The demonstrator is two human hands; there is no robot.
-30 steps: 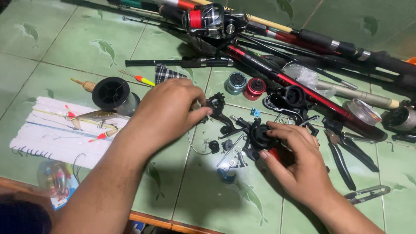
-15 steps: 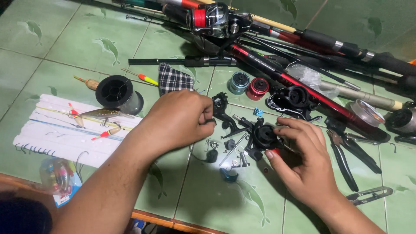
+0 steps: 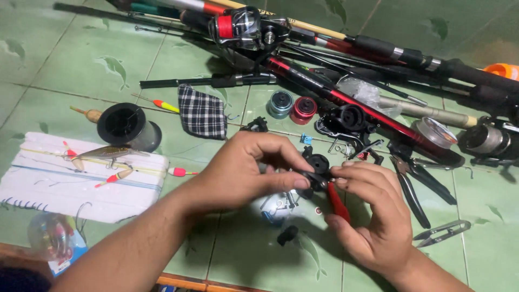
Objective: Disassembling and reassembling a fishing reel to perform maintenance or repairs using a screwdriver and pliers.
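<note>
Green floor tiles (image 3: 65, 65) carry the whole layout. Both hands meet above the floor, low of centre in the view. The left hand (image 3: 246, 173) pinches a small black reel part (image 3: 316, 172) between thumb and fingertips. The right hand (image 3: 370, 213) grips the same part from the opposite side and also holds a red-handled tool (image 3: 338, 203) against the palm; the tool's tip is hidden. Directly under the hands a silver reel body (image 3: 278, 204) lies on the floor, with a small black knob (image 3: 287, 234) just beside it.

Left of the hands, a white foam board (image 3: 81, 184) bears lures and floats; a black line spool (image 3: 125, 125) stands behind it. A checked cloth (image 3: 201, 112) lies near the spool. Two small spools, one teal (image 3: 280, 103) and one red (image 3: 303, 109), sit side by side. Black pliers (image 3: 413, 181) and small snips (image 3: 440, 232) lie right of the hands. Several fishing rods (image 3: 378, 51) are heaped along the far edge.
</note>
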